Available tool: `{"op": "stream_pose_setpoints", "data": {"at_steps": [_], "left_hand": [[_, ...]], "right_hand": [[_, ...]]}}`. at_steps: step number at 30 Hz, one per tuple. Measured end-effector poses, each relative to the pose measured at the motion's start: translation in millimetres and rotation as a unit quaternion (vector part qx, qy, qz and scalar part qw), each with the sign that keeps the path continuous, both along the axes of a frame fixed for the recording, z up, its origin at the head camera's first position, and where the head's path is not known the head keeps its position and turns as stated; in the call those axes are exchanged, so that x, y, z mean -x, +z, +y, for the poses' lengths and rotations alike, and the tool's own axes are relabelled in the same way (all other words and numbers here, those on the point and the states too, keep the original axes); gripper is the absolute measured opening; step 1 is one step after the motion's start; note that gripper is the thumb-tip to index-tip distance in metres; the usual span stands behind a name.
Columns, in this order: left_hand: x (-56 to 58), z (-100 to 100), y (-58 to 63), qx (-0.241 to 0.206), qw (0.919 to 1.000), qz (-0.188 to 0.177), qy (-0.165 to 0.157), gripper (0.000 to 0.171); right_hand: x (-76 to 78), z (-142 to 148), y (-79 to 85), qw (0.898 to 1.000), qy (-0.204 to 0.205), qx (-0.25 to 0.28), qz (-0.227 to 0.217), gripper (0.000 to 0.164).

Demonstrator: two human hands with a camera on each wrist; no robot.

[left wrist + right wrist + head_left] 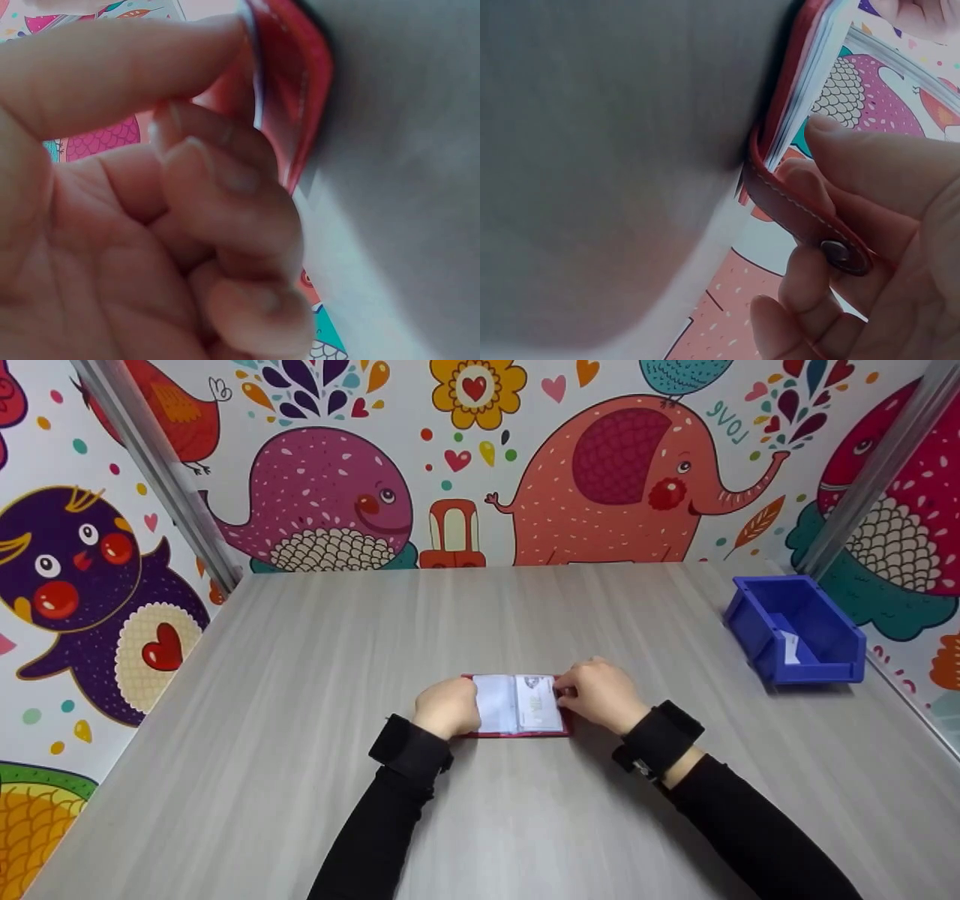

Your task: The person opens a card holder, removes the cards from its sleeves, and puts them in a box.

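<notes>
Wallet (517,705) lies spread; our left hand (448,707) pinches its cover (315,67), our right hand (602,695) curls loosely round its strap (799,206); a slackened pinch could let it fold over.

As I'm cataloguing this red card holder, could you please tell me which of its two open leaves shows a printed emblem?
The right leaf, beside the right hand: it shows a dark emblem, whereas the left leaf looks plain.
</notes>
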State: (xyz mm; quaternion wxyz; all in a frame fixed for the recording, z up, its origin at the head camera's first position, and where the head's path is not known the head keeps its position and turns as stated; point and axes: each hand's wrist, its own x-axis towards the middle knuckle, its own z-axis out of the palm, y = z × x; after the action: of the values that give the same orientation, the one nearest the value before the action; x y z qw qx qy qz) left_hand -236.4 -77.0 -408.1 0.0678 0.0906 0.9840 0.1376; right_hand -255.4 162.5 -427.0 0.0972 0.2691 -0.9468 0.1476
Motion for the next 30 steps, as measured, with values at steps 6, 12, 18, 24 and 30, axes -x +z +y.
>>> {"op": "stream_pose_setpoints", "data": {"at_steps": [6,12,18,24,30], "left_hand": [[-0.2,0.5,0.5,0.002,1.0000,-0.006,0.002,0.009],[-0.3,0.4,0.1,0.005,1.0000,-0.008,0.002,0.004],[-0.2,0.7,0.2,0.009,0.9999,-0.008,0.003,0.005],[0.1,0.2,-0.3,0.012,0.9999,0.000,-0.002,0.005],[-0.1,1.2,0.1,0.015,0.9999,0.006,-0.005,0.005]], "right_hand": [[0.2,-2.3,0.0,1.000,0.006,-0.012,0.005,0.014],[0.7,-3.8,-0.6,0.999,0.017,-0.022,0.017,0.010],[1.5,-4.7,-1.7,0.999,0.020,-0.024,0.018,0.010],[1.0,-6.3,-0.6,0.999,0.014,-0.032,0.009,0.009],[1.0,-6.3,-1.1,0.999,0.013,-0.035,0.007,0.010]]}}
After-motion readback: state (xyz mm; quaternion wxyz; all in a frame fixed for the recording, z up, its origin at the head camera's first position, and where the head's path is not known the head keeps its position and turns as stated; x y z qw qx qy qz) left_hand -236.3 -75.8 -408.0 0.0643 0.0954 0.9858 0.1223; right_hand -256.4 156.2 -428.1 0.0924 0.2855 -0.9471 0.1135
